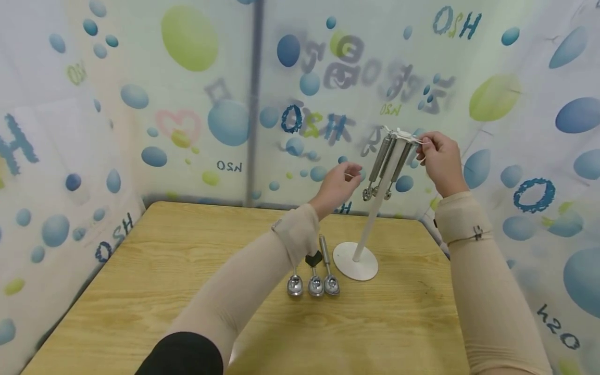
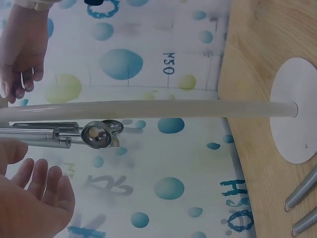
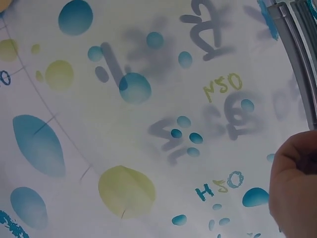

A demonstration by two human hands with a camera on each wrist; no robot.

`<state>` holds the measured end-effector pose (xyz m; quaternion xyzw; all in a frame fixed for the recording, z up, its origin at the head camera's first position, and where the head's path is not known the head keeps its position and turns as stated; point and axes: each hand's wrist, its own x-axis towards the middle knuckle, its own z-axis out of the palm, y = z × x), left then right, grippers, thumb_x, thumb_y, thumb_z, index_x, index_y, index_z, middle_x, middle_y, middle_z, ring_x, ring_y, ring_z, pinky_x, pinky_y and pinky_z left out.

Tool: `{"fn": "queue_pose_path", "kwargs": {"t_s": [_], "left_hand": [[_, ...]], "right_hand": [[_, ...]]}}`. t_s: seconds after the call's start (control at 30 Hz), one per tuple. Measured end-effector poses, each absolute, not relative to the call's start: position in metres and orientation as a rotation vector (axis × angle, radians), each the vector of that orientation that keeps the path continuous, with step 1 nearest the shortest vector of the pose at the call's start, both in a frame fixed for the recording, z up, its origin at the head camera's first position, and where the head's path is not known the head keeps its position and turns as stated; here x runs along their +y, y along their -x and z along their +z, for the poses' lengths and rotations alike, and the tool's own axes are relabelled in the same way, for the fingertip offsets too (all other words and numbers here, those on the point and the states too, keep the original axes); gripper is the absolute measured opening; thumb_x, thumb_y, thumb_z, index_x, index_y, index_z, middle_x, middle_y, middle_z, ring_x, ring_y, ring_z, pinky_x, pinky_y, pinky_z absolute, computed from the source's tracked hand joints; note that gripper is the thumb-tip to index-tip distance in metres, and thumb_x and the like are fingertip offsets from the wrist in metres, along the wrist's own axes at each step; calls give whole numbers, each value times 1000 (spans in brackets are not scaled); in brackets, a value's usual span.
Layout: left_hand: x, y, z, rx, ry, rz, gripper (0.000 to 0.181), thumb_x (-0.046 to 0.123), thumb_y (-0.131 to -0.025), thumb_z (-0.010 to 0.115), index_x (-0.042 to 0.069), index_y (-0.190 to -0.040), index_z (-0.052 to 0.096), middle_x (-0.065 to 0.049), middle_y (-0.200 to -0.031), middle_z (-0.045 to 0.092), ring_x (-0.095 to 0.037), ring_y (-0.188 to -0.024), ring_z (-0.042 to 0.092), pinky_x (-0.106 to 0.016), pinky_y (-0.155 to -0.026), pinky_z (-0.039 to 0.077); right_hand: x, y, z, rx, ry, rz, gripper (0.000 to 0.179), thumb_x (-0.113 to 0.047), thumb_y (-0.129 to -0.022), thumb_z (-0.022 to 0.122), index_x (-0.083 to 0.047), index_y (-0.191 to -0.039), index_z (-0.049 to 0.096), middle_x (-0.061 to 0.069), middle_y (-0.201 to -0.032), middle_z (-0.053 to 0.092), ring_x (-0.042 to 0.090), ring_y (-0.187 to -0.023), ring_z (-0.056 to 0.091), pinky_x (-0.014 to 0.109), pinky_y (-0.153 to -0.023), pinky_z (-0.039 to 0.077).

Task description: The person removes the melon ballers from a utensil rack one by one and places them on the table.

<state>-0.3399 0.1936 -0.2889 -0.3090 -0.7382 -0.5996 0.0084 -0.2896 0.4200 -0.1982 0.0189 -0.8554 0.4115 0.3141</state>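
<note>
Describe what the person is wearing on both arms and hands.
Both hands are bare: the left hand and the right hand wear no gloves. Each forearm is covered by a snug beige sleeve ending at the wrist. The right sleeve has a small dark clip. A black sleeve shows at the left upper arm.

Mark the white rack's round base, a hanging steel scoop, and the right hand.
white rack's round base (image 1: 361, 266), head view, bare rim.
hanging steel scoop (image 2: 96, 135), left wrist view, bowl.
right hand (image 1: 440, 161), head view, back.
</note>
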Motion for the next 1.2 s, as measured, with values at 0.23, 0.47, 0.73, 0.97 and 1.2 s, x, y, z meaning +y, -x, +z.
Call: {"fn": "queue_pose_path", "kwargs": {"t_s": [0.23,0.47,0.73,0.97,1.2], "left_hand": [[203,335,-285,-2278,1001,-1875,32,21,-107,56,9,-137,58,-4,-124,63,-17,-113,60,-30,-88,54],[208,334,-283,-2279,1046,-1780,31,23,-107,55,10,-135,62,-3,-122,66,-16,-110,62,-27,-85,54],[212,329,-279,-2263,1086,-1693,33,21,-107,54,6,-136,60,-6,-123,68,-16,-112,62,-25,-91,52],[219,327,-276,-2261,1093,-1731,35,21,-108,53,7,-139,58,-6,-129,67,-16,-117,62,-23,-91,53],[225,326,-273,-2249,1086,-1833,38,24,-108,53,11,-144,54,-4,-134,65,-13,-120,62,-24,-94,52]], "right_hand": [[421,294,-199,-2219,-101,1206,25,-20,-110,42,-3,-108,61,-6,-84,55,7,-73,55,19,-63,49],[422,295,-199,-2188,-151,1365,22,-23,-109,44,-12,-104,62,-3,-86,56,9,-74,56,20,-64,49],[427,304,-200,-2089,-249,1658,19,-17,-108,47,-11,-99,64,3,-87,57,13,-75,57,22,-62,50],[431,312,-203,-2041,-324,1820,25,-4,-109,39,-11,-99,62,5,-89,60,15,-77,57,24,-63,50],[434,319,-203,-2007,-394,1913,22,-10,-108,47,-8,-110,68,6,-90,61,17,-79,57,25,-63,50]]}}
